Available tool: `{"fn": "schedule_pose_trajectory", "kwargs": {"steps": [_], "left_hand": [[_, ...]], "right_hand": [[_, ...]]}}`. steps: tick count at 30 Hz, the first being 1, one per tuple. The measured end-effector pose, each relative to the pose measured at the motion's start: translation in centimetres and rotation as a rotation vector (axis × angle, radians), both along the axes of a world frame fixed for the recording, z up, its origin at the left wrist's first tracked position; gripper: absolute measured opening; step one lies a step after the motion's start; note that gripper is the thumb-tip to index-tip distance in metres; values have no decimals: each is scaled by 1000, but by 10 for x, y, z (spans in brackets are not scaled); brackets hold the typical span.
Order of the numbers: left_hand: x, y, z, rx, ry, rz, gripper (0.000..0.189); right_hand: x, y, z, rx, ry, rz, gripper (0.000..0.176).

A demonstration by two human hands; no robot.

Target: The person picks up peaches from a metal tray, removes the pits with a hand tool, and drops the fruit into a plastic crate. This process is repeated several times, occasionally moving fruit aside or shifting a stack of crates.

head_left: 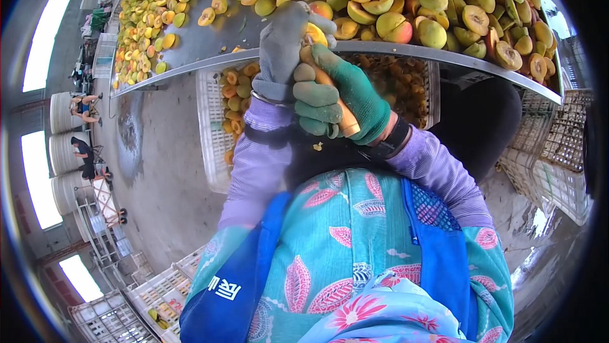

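My left hand (283, 48), in a grey glove, is closed around a yellow-orange peach (315, 33) held just below the metal table's edge. My right hand (342, 92), in a green glove, grips a knife by its orange wooden handle (346, 121), with the blade end hidden against the peach. Both hands touch each other in front of my chest. On the metal table (209, 38) above lie many halved and whole peaches (406, 0).
Under the table stands a white plastic crate (212, 127) holding peach pieces and pits (236, 98). Empty white crates are stacked at the right (552, 165) and lower left (152, 295). Other people (82, 152) work at the far left near white barrels.
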State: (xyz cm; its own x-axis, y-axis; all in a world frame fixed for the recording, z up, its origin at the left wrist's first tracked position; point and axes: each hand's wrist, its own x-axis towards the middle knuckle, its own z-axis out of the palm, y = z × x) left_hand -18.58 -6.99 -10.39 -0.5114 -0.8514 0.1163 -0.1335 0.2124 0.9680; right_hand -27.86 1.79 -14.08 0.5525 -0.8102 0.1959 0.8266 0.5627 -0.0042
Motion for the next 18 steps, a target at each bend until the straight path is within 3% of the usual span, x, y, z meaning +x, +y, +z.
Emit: {"fn": "schedule_pose_trajectory", "kwargs": {"steps": [3,6,7,10,12,13,14,16,18], "left_hand": [[3,0,-1,532,170,60,42],[30,11,5,648,231,235,43],[31,15,7,671,366,429,43],[128,-22,-23,893,669,-73,42],[152,-37,-34,13,-591,435,44],[156,-39,-37,-485,-1182,664,45],[140,-45,-34,-489,-991,536,48],[71,-56,-21,-467,-605,286,54],[-23,-62,-16,-546,-922,-77,57]], "right_hand": [[-3,-5,-6,-37,-28,64,35],[6,-1,6,-121,-117,186,34],[8,1,10,-80,-75,178,34],[2,8,2,-19,-54,74,36],[-27,11,-12,122,318,-6,38],[-36,10,-31,286,349,-30,38],[-40,8,-43,454,376,-56,37],[-39,12,-20,440,543,-134,37],[-42,15,-13,453,686,-241,36]]}}
